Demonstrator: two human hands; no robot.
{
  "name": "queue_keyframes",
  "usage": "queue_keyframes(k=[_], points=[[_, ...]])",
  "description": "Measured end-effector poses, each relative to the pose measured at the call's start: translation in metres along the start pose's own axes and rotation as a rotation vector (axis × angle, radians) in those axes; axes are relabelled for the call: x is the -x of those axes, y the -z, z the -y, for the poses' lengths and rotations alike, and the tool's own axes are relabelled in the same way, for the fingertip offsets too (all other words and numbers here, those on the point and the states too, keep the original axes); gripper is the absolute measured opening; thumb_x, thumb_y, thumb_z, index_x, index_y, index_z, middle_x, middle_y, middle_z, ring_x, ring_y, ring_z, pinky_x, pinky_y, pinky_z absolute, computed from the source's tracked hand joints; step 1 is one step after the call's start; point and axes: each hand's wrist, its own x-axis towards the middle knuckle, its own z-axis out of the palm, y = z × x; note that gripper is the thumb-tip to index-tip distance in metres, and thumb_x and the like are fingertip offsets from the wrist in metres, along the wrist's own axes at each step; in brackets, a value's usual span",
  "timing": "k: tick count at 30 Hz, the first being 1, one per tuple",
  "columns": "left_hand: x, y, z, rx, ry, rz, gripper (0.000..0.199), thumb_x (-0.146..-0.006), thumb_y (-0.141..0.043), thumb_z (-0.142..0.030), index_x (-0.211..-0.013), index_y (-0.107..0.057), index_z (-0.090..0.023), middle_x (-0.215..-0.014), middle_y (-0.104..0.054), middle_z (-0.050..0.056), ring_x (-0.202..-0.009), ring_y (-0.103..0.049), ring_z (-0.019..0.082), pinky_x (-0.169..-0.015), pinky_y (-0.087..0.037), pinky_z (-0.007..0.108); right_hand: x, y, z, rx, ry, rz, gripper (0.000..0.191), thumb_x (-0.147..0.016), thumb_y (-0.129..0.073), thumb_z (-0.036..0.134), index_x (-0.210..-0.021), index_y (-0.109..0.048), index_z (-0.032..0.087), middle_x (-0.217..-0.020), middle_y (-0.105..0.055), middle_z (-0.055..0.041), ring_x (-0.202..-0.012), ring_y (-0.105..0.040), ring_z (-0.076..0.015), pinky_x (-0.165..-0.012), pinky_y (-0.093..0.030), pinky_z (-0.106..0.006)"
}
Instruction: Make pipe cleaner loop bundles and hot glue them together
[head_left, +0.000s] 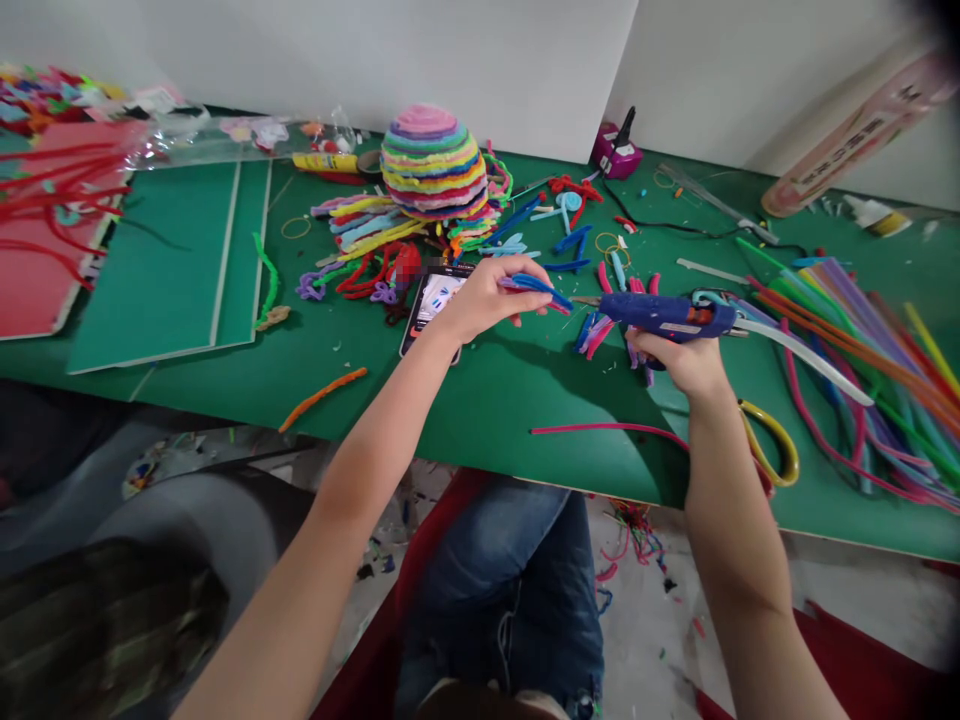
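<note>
the left hand (484, 298) is held above the green table (480, 400), fingers pressed together and pinching a short bent blue pipe cleaner (541, 289) with pink showing beside it; the piece sticks out toward 3 o'clock from the fingertips. the right hand (686, 362) is wrapped tight around the handle of a blue glue gun (664, 314), which lies level, its nozzle aimed toward 9 o'clock and standing just beside the tip of the pipe cleaner, whether touching cannot be told. a white glue stick (810, 360) juts from the gun's back toward 4 o'clock.

under the left hand, at its 8 o'clock, a phone (429, 302) lies on the table. at 12 o'clock from that hand sits a striped dome (435, 165) wound from many colours, with loose curls and bits of pipe cleaner strewn round it. at 3 o'clock from the right hand lies a sheaf of long pipe cleaners (862, 340), and at its 5 o'clock yellow-handled scissors (772, 445), near the table edge. a long pink pipe cleaner (600, 428) runs along the table at 7 o'clock from the right hand. an orange one (322, 397) lies well apart at 8 o'clock from the left hand. a green board (165, 260) rests far toward 9 o'clock.
</note>
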Motion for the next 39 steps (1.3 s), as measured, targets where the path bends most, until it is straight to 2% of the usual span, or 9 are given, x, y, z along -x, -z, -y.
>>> queue_keyframes(k=[4, 10, 17, 29, 37, 39], points=[[0.000, 0.000, 0.000, 0.002, -0.004, -0.005, 0.018, -0.077, -0.067, -0.027, -0.092, -0.062, -0.019, -0.076, -0.066, 0.001, -0.078, -0.069, 0.017, -0.058, -0.051, 0.024, 0.001, 0.000, 0.002, 0.010, -0.026, 0.008, 0.016, -0.060, -0.071, 0.032, -0.057, -0.058, 0.024, -0.058, -0.058, 0.0020, -0.055, -0.053, -0.0159, -0.056, -0.046, -0.033], [0.001, -0.003, 0.001, 0.004, -0.002, 0.013, 0.021, -0.079, -0.066, -0.029, -0.098, -0.064, -0.020, -0.083, -0.069, 0.002, -0.081, -0.069, 0.018, -0.058, -0.051, 0.023, 0.000, -0.001, 0.001, 0.057, 0.009, 0.037, 0.016, -0.062, -0.069, 0.035, -0.060, -0.058, 0.024, -0.062, -0.060, 0.0005, -0.061, -0.057, -0.0190, -0.060, -0.048, -0.035], [-0.001, -0.004, 0.005, 0.021, -0.031, 0.029, 0.023, -0.080, -0.067, -0.037, -0.095, -0.066, -0.020, -0.075, -0.068, 0.001, -0.076, -0.069, 0.017, -0.056, -0.051, 0.022, 0.001, 0.000, 0.005, 0.069, 0.005, 0.048, 0.018, -0.062, -0.070, 0.032, -0.056, -0.055, 0.023, -0.057, -0.057, 0.0019, -0.055, -0.053, -0.0156, -0.056, -0.046, -0.032], [-0.002, -0.004, 0.003, 0.040, -0.030, -0.012, 0.021, -0.083, -0.065, -0.037, -0.093, -0.063, -0.019, -0.083, -0.070, 0.004, -0.081, -0.069, 0.018, -0.060, -0.052, 0.024, 0.002, 0.004, 0.001, 0.092, -0.013, 0.020, 0.018, -0.062, -0.069, 0.032, -0.056, -0.055, 0.024, -0.054, -0.054, 0.0022, -0.056, -0.053, -0.0173, -0.054, -0.044, -0.032], [-0.003, -0.001, 0.006, 0.050, -0.020, -0.003, 0.027, -0.081, -0.065, -0.042, -0.093, -0.062, -0.018, -0.090, -0.071, 0.006, -0.085, -0.069, 0.018, -0.059, -0.052, 0.024, 0.003, 0.012, 0.006, 0.171, -0.024, 0.145, 0.015, -0.060, -0.071, 0.030, -0.063, -0.059, 0.021, -0.054, -0.056, -0.0005, -0.050, -0.048, -0.0154, -0.048, -0.039, -0.030], [-0.003, 0.001, 0.008, 0.052, -0.004, -0.007, 0.027, -0.081, -0.065, -0.042, -0.093, -0.062, -0.018, -0.090, -0.071, 0.006, -0.085, -0.069, 0.018, -0.059, -0.051, 0.023, -0.002, 0.016, 0.003, 0.145, -0.013, 0.053, 0.017, -0.059, -0.074, 0.028, -0.068, -0.061, 0.020, -0.060, -0.059, -0.0022, -0.053, -0.049, -0.0153, -0.051, -0.040, -0.030]])
